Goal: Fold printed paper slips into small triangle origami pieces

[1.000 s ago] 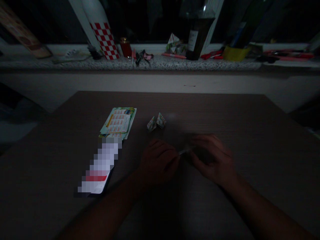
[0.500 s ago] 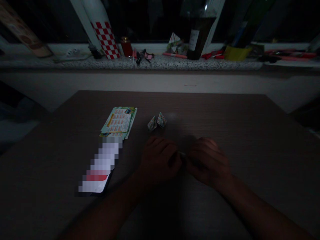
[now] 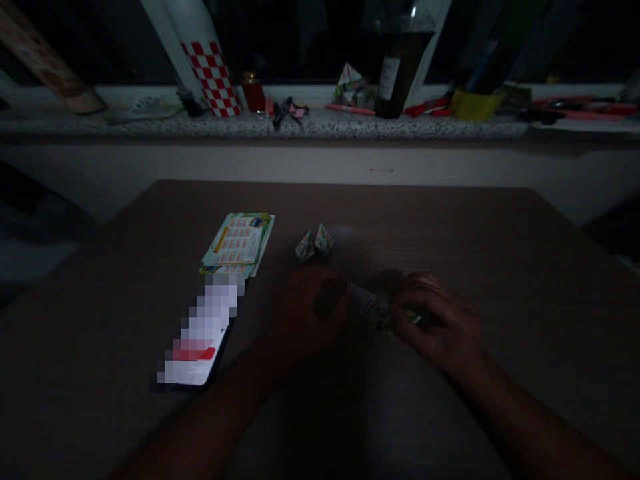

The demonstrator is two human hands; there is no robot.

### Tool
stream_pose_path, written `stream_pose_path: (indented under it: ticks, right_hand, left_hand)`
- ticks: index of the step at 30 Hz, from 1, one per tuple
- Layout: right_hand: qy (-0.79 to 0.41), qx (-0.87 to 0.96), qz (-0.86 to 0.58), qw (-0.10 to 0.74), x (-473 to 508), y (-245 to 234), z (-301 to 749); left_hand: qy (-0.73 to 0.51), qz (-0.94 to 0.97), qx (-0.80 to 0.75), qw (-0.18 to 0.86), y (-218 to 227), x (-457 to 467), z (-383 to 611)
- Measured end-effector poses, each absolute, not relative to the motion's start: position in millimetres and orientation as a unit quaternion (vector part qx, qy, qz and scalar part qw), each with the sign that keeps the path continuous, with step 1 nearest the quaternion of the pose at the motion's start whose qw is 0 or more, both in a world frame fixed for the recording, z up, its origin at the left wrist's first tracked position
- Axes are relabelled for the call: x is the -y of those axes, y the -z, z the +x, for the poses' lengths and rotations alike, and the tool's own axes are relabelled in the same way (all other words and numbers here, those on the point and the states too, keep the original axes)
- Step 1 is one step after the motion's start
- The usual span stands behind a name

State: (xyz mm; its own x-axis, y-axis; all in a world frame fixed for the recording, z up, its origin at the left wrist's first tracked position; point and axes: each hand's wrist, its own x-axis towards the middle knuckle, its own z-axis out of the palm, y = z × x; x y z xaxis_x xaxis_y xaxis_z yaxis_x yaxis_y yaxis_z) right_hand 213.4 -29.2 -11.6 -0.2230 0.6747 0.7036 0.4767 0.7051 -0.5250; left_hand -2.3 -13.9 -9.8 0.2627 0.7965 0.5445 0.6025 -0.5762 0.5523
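Observation:
A small folded paper (image 3: 369,305), printed in grey and green, stretches between my two hands just above the table. My right hand (image 3: 443,323) pinches its right part between thumb and fingers, and a green corner sticks out beyond the grip. My left hand (image 3: 305,317) is curled at the paper's left end; it is dark, but the fingers seem closed on that end. Farther back, two small folded paper pieces (image 3: 304,247) with pointed tips stand side by side on the table. A stack of printed calendar sheets (image 3: 235,241) lies to their left.
A phone (image 3: 203,340) with a lit, blurred screen lies on the wooden table (image 3: 500,253), left of my left forearm. Behind the table runs a stone windowsill (image 3: 320,127) with a red-checked bottle (image 3: 215,80), a dark bottle (image 3: 400,77), clips, pens and a folded paper shape (image 3: 349,81).
My hands have moved apart, the right one to the right and the left one slightly left. More of the folded paper now shows between them.

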Motion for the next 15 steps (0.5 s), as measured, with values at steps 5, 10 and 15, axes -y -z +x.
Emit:
stream_pose_path:
  ticks: [5, 10, 15]
  right_hand:
    - [-0.21, 0.694, -0.468, 0.506, 28, 23, 212]
    - [-0.317, 0.618, -0.499, 0.517, 26, 29, 209]
    - [-0.42, 0.607, -0.436, 0.515, 26, 32, 220]
  left_hand:
    - [-0.413, 0.698, -0.486, 0.325, 19, 16, 5]
    - [-0.429, 0.578, -0.478, 0.504, 26, 13, 8]
    - [-0.447, 0.459, -0.454, 0.619, 27, 8, 6]
